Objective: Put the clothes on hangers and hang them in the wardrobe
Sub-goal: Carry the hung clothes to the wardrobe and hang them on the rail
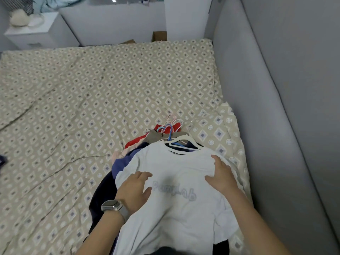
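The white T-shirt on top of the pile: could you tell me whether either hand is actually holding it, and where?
Neither grips it: the left hand and right hand rest flat on the white T-shirt at chest level.

The white T-shirt (176,173) is soft matt cloth, its hanger (185,141) smooth white plastic. The patterned bedsheet (92,100) is creased woven fabric; the headboard (257,107) looks like matt grey upholstery.
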`<state>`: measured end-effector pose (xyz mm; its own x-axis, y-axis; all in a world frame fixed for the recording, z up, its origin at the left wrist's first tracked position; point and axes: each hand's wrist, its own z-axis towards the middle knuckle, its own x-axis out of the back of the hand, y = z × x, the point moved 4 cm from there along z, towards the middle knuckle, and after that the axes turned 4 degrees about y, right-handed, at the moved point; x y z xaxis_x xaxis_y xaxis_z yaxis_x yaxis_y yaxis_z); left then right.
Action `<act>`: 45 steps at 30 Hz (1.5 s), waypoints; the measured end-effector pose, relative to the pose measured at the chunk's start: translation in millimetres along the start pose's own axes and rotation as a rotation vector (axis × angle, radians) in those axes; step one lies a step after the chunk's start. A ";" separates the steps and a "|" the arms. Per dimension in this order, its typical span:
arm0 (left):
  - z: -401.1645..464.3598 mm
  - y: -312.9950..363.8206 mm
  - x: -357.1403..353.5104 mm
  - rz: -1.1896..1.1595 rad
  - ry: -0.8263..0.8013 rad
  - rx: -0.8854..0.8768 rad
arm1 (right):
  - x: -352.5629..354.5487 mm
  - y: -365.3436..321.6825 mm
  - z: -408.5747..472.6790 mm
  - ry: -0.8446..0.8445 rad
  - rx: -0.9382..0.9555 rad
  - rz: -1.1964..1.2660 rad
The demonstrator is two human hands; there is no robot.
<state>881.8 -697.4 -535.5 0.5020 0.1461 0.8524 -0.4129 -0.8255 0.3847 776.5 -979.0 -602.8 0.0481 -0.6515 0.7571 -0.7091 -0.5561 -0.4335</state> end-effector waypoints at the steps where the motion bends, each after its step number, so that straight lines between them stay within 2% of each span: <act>1: 5.5 -1.1 0.5 -0.003 0.008 0.005 | 0.5 0.5 8.1 0.012 0.004 -0.019; 8: 32.7 -8.7 2.3 -0.017 0.021 0.018 | 4.0 -0.4 54.2 0.057 0.001 -0.174; 13: 40.0 -20.4 0.2 -0.016 0.020 0.026 | -13.2 7.5 70.5 -0.046 -0.071 -0.221; 17: 45.3 -25.7 3.6 0.004 0.017 0.032 | -19.6 7.8 78.3 -0.057 -0.134 -0.254; 24: 55.0 -19.4 13.6 0.024 0.000 0.023 | -25.2 -12.6 76.9 0.031 -0.099 -0.444; 27: 56.6 -15.7 17.2 0.033 0.009 0.015 | -30.3 -13.9 73.3 -0.009 -0.054 -0.420; 31: 58.1 -15.4 21.7 0.047 0.034 0.000 | -25.8 -15.6 62.6 -0.054 -0.058 -0.225; 36: 53.0 -22.1 22.0 0.023 0.055 0.006 | -14.1 -34.2 34.1 0.160 -0.034 -0.116; 41: 35.5 -37.8 19.0 -0.036 0.110 0.039 | -9.1 -43.5 0.3 0.284 -0.038 -0.129; 45: 14.8 -50.2 21.4 -0.107 0.204 0.056 | -1.4 -52.4 -26.2 0.269 0.011 -0.162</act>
<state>924.5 -660.9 -541.8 0.3740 0.3365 0.8642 -0.3198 -0.8279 0.4608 795.1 -935.4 -568.3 -0.0294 -0.3950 0.9182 -0.6996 -0.6480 -0.3011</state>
